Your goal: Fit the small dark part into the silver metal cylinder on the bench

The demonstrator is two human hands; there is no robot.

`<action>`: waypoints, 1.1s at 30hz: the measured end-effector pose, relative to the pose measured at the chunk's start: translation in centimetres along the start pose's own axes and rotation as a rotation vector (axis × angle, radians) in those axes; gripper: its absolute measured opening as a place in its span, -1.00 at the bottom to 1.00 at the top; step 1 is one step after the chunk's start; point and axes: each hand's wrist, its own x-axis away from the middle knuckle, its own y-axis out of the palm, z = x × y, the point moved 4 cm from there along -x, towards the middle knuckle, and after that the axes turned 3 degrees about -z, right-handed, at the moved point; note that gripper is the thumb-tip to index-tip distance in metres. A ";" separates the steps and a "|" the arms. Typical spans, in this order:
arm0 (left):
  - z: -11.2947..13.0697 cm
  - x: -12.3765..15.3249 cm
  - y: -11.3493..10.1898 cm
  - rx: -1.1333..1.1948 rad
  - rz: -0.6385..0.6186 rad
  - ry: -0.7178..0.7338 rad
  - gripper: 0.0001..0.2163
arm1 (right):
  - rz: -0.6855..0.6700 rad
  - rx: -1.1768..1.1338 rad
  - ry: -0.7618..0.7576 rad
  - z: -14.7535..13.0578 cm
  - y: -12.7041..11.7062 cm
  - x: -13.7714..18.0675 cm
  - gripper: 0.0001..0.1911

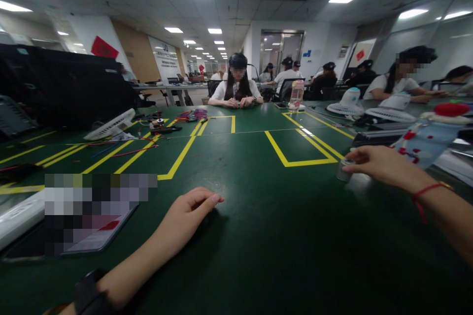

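My left hand (186, 216) rests on the green table (258, 236) with its fingers loosely curled and nothing in it; a black watch is on that wrist. My right hand (377, 163) reaches out to the right, fingers closed round a small grey cylinder (343, 170) standing on the table. A red string circles my right wrist. A phone (96, 236) lies flat just left of my left hand.
Yellow tape lines (295, 157) mark boxes on the table. White fan parts (111, 125), red and blue wires (136, 150) and small parts lie far left. A person sits opposite, others at right. A bottle (296, 94), more fans (349, 103) and a patterned bag (424, 142) stand at right.
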 end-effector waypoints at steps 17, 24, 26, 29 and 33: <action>1.4 0.0 0.5 0.030 0.031 0.056 -0.73 | -0.123 -0.642 -0.628 -17.2 10.0 11.3 -0.49; 6.8 -0.1 2.9 -0.020 0.003 0.290 -0.82 | -0.216 -0.710 -0.605 -17.3 10.8 10.9 -0.51; 7.7 -0.3 3.0 -0.015 0.042 0.333 -0.85 | -0.214 -0.701 -0.606 -17.4 10.5 10.9 -0.53; 7.6 -0.6 2.5 0.018 0.140 0.308 -0.85 | -0.160 -0.638 -0.615 -17.1 10.1 10.7 -0.58; 5.6 -0.8 3.0 0.001 0.085 0.228 -0.86 | -0.121 -0.584 -0.611 -16.6 9.7 10.4 -0.71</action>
